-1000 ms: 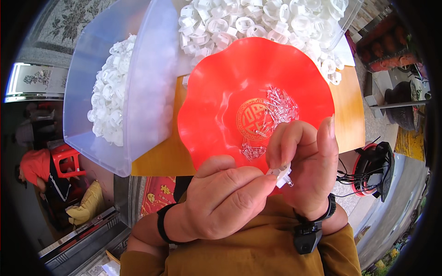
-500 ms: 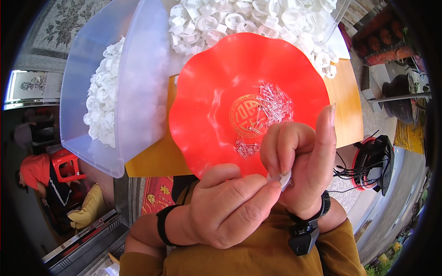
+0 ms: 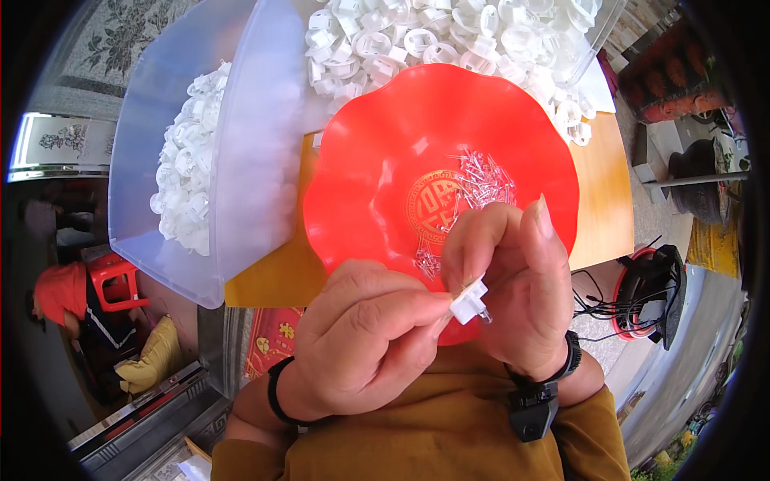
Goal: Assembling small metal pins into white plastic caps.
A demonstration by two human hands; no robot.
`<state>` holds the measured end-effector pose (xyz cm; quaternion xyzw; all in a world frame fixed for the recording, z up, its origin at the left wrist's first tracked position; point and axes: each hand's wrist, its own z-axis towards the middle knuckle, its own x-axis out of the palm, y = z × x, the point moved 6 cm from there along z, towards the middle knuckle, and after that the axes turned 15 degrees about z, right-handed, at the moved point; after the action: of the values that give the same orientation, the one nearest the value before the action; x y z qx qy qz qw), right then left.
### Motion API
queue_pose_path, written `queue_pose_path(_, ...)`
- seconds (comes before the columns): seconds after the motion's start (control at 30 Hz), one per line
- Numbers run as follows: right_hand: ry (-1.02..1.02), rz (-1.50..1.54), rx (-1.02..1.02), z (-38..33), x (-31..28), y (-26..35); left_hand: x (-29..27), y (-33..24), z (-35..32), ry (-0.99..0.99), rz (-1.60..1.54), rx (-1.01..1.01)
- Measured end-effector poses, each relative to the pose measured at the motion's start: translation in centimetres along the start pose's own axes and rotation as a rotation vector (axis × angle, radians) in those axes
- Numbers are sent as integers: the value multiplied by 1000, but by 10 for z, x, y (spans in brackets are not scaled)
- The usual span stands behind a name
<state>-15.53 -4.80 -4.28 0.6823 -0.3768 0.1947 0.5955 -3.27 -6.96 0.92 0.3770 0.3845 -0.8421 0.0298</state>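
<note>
Between my hands, just over the near rim of the red wavy-edged bowl, is a small white plastic fitting. A clear bulb-like tip sticks out of its side toward the right. My left hand pinches the fitting's left side between thumb and index finger. From above, bent fingertips of my right hand press against the fitting, with one finger raised apart. In the bowl lies a loose heap of small clear bulbs with thin wire legs, which look like LEDs; a smaller cluster is partly behind my right hand.
A translucent bin at left holds a pile of white fittings. More white fittings are heaped behind the bowl on the wooden table. To the right are coiled black cables. A person in red is at far left, beside a red stool.
My hands have turned the white fitting, so its body and clear tip now show. My left hand has shifted slightly left, and my right hand's raised finger has lowered a little.
</note>
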Motion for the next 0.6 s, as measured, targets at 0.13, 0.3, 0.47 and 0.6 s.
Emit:
queue_pose_path(0.13,25,10,-38,-7,3,1,-3,-2,0,14,28,-1)
queue_pose_path(0.3,72,33,-31,-7,1,-3,-4,-10,0,8,152,84)
queue_pose_path(0.47,50,80,-18,-8,4,-4,-2,-16,-1,-24,240,105)
queue_pose_path(0.6,-18,158,-11,-9,2,-5,2,-11,2,60,-3,54)
